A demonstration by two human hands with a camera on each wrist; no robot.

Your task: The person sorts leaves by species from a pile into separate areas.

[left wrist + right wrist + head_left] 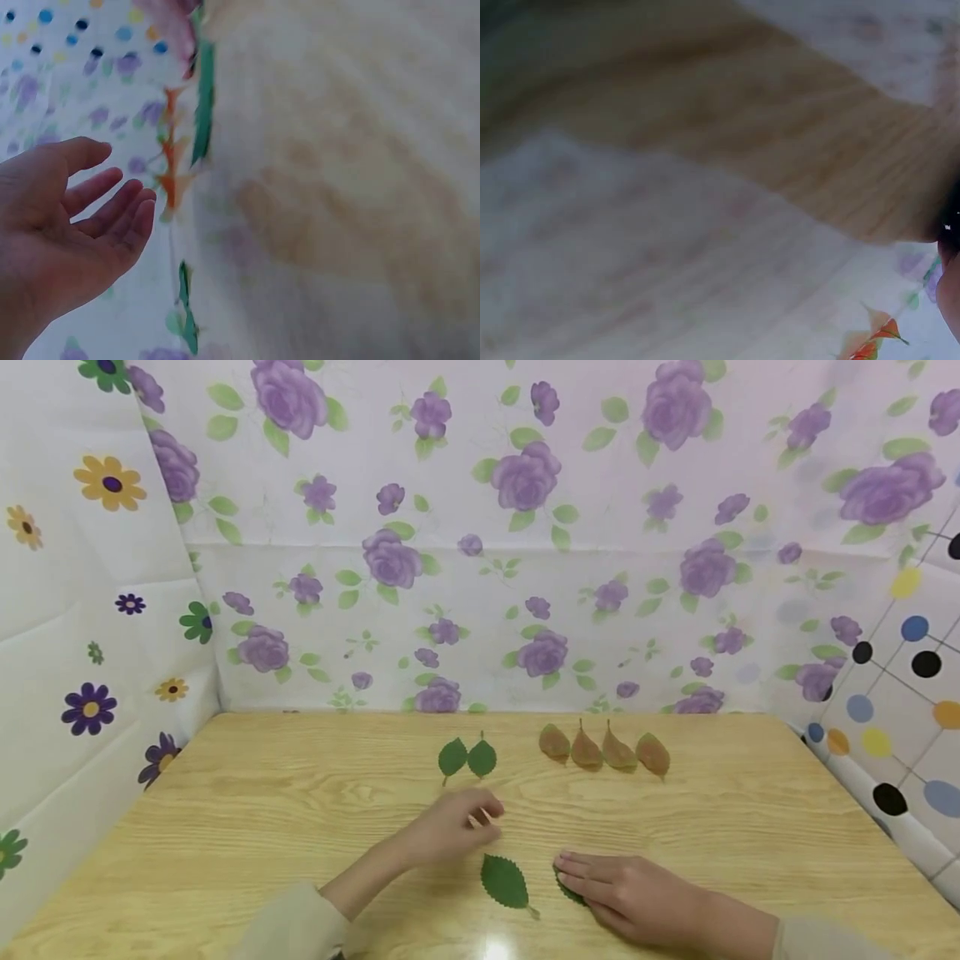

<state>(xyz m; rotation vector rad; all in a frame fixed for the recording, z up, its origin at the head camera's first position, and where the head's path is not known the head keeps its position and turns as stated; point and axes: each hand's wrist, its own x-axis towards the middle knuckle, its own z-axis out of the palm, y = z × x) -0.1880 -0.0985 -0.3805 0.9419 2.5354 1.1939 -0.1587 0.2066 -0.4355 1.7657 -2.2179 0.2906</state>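
My left hand (453, 827) hovers over the middle of the table, its fingers loosely bent with nothing between them; the left wrist view shows the same hand (82, 217) with relaxed fingers. Just below it in the head view lies a loose green leaf (505, 882) with a toothed edge, its stem pointing to the lower right. To the right, my right hand (637, 893) lies with extended fingers over another green leaf (572, 892), hiding most of it. Only a bit of the right hand (951, 292) shows at the edge of the right wrist view.
Two green leaves (482, 758) stand side by side toward the back of the wooden table (300, 793). Farther right is a row of several reddish-brown leaves (587, 752). A flowered sheet (465, 602) hangs behind the table, with patterned sheets on both sides.
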